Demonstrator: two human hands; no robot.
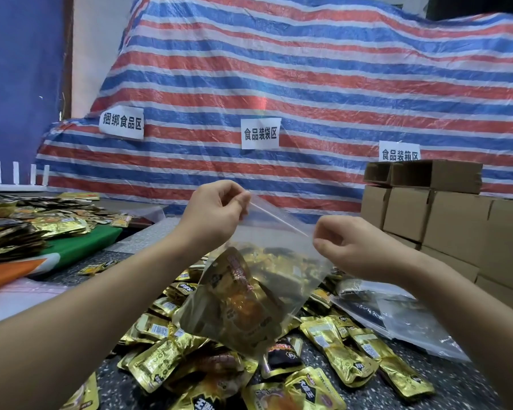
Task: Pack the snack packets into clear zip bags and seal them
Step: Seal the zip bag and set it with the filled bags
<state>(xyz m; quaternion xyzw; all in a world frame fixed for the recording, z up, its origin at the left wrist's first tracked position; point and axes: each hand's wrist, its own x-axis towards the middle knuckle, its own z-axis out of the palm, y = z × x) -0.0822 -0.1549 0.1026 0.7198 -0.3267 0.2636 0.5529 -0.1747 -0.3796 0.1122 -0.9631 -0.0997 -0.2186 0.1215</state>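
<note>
Against a striped tarp point(308, 69) and stacked cardboard boxes point(444, 220), above a heap of gold snack packets point(160, 359) on a speckled table point(444, 377): a clear zip bag point(249, 291) holding packets, zip strip pinched between left hand point(216, 211) and right hand point(347, 247), both curled.

Three paper signs point(260, 133), two hands point(216, 213), one held zip bag point(249, 291), perhaps thirty-odd loose gold packets point(332, 347).

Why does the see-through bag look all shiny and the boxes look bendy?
Head view: light glints off the clear zip bag that the left hand and right hand pinch; the wide-angle lens bows the cardboard boxes near the frame edge.
</note>
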